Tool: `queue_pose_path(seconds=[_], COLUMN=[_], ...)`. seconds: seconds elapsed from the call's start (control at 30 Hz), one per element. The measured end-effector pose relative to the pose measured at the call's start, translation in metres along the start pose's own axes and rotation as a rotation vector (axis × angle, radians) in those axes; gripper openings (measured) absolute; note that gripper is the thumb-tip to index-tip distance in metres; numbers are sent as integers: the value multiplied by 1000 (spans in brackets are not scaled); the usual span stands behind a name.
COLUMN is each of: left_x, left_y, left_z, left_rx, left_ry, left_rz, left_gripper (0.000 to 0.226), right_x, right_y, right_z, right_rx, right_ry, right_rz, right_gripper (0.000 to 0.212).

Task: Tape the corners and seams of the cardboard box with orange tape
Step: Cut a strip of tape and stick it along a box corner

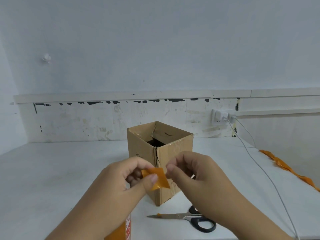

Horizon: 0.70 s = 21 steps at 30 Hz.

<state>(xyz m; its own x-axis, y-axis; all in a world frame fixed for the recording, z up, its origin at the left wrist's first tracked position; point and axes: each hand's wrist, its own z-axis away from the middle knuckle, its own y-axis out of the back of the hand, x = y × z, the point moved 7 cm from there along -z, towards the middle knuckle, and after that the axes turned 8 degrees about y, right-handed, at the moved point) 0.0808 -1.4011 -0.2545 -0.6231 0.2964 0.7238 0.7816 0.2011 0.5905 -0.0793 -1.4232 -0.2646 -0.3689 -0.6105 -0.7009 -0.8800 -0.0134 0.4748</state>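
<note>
An open-topped cardboard box stands upright on the white table, one vertical corner with a split seam facing me. In front of that corner my left hand pinches a short piece of orange tape between thumb and fingers. My right hand is just right of the piece, fingers curled, fingertips at its upper right edge; whether they grip it I cannot tell. An orange tape roll shows partly under my left forearm at the bottom edge.
Scissors with black handles lie shut on the table in front of the box. A white cable runs from a wall socket across the right side. A crumpled strip of used orange tape lies along the table's right edge.
</note>
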Motion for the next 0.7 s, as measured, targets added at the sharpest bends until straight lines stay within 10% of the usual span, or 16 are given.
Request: queue_pose_path(seconds=[0.2,0.7], left_x=[10,-5], left_y=[0,4], left_z=[-3,-26], left_rx=[17,0], left_ry=[-88,-166], left_rz=[-22,-140], left_gripper=[17,23], right_x=[-8,1], right_y=[-6,7], right_z=[2,-19], right_rx=[-98,18], right_ry=[40,145], right_rz=[-110,310], right_gripper=[49,9])
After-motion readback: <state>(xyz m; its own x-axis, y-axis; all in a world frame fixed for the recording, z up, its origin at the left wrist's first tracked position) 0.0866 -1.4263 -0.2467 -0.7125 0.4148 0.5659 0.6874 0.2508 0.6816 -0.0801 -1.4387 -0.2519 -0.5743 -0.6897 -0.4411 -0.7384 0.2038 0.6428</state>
